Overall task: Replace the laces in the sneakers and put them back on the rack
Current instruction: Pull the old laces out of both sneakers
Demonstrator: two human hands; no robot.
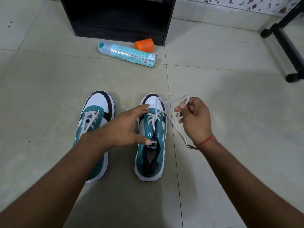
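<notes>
Fingers (180, 111) of right hand (195, 120) were curled round the loose white lace (166, 102), drawn off toward 2 o'clock. Left hand (121, 127) lay spread, relaxed, steadying the right teal-and-white sneaker (151, 163) on the tiled floor (230, 96). That shoe: lower eyelets threaded, upper ones bare. Left teal-and-white sneaker (97, 104), at 9 o'clock, looked laced. Black rack (118, 18) at 12 o'clock; both shoes not yet returned.

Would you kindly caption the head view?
Right hand pulls white lace from right sneaker; left hand steadies it.
</notes>
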